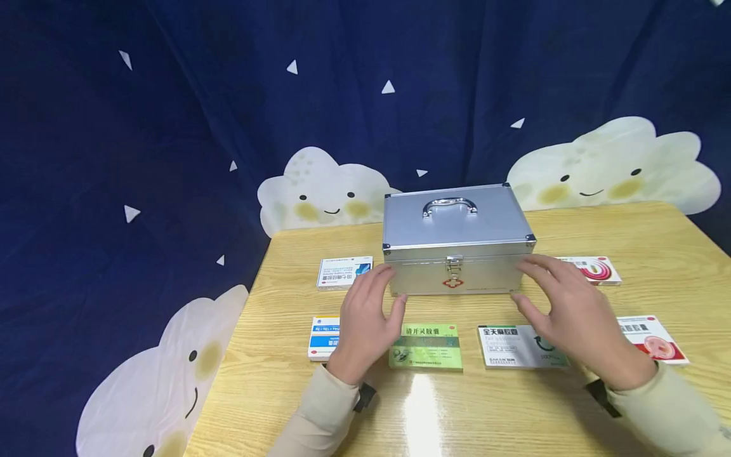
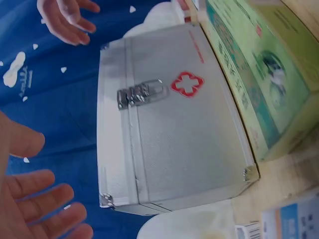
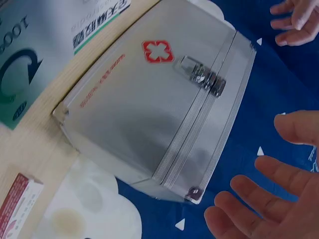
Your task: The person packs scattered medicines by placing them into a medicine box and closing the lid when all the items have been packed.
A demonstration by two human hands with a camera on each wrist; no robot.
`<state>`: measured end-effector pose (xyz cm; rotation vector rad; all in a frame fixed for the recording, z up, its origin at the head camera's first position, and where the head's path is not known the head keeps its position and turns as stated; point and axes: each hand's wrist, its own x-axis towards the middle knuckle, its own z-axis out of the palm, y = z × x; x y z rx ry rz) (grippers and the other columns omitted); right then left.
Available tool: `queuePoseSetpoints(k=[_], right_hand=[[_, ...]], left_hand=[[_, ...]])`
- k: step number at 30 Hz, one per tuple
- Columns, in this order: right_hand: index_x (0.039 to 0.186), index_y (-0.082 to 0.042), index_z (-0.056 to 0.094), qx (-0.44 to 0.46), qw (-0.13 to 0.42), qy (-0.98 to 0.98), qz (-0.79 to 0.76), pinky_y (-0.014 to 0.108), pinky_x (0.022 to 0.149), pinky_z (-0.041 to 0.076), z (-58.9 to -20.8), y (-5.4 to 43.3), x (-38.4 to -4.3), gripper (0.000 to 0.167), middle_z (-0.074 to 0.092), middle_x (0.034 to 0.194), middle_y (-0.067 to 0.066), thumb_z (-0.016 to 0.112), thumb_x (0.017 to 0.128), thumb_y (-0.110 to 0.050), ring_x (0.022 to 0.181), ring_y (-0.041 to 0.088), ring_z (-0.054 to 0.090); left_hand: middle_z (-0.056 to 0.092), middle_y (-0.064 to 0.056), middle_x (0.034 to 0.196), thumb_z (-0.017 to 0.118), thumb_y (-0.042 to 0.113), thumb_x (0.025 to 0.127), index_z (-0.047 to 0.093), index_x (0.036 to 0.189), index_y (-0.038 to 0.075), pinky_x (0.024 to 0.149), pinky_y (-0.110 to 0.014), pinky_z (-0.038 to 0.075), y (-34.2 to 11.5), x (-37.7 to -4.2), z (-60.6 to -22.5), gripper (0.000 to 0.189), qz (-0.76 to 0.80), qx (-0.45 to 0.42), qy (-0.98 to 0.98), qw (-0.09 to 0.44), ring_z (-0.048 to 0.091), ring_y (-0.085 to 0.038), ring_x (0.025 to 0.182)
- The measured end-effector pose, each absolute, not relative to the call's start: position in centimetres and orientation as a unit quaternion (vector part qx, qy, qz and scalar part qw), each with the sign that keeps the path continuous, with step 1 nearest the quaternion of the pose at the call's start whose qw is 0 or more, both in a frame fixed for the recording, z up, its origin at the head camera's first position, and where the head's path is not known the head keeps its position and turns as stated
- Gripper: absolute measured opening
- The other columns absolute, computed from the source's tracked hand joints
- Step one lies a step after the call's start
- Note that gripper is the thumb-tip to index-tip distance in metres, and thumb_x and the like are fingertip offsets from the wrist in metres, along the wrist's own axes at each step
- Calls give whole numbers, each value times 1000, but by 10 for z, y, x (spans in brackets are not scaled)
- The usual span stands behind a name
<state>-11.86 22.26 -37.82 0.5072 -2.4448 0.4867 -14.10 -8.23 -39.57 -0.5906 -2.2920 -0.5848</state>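
A silver metal first-aid box (image 1: 422,276) stands on the table with its lid down, a chrome handle (image 1: 450,202) on top and a latch (image 1: 454,265) above a red cross on its front. Near its front left corner is my left hand (image 1: 368,317), fingers spread and slightly bent, holding nothing. My right hand (image 1: 577,311) is by the front right corner in a like pose, also without anything in it. Both wrist views show gaps between the fingers and the box. In the left wrist view the latch (image 2: 139,94) lies across the lid seam.
Medicine boxes lie around: a green one (image 1: 425,349) and a grey-white one (image 1: 508,348) in front, a blue-white one (image 1: 323,339) and a white one (image 1: 337,273) at left, two red-white ones (image 1: 657,343) (image 1: 605,270) at right. Behind the wooden table (image 1: 274,406) hangs a blue curtain (image 1: 342,114).
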Motion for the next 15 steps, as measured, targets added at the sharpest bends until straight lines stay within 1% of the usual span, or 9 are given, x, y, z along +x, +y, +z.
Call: queuePoseSetpoints(k=[4,9,13,15], right_hand=[[124,-3,64,185,297,-917,193,59,89,47,-377,229,-124,55,62,126,19,79,72,-14,114,41,57],[125,-3,63,170,290,-920,201,58,90,47,-375,236,-131,56,62,128,20,80,73,-13,114,41,57],[127,-1,61,157,280,-924,207,61,94,44,-374,242,-137,57,61,128,24,80,75,-13,116,45,56],[129,-1,59,149,274,-927,209,63,92,44,-374,245,-140,57,60,129,25,80,76,-14,116,45,55]], left_hand=[[69,-10,123,70,20,86,67,119,4,96,-36,55,-86,-145,-397,37,-235,-200,-889,339,66,-26,112],[68,-11,125,68,21,88,66,119,4,95,-39,55,-90,-152,-399,36,-253,-180,-896,318,66,-28,114],[69,-11,124,68,20,87,66,118,4,89,-41,57,-93,-160,-400,35,-275,-168,-893,312,66,-29,110],[69,-11,123,68,20,87,66,118,3,86,-42,57,-95,-164,-400,35,-285,-165,-893,309,67,-29,108]])
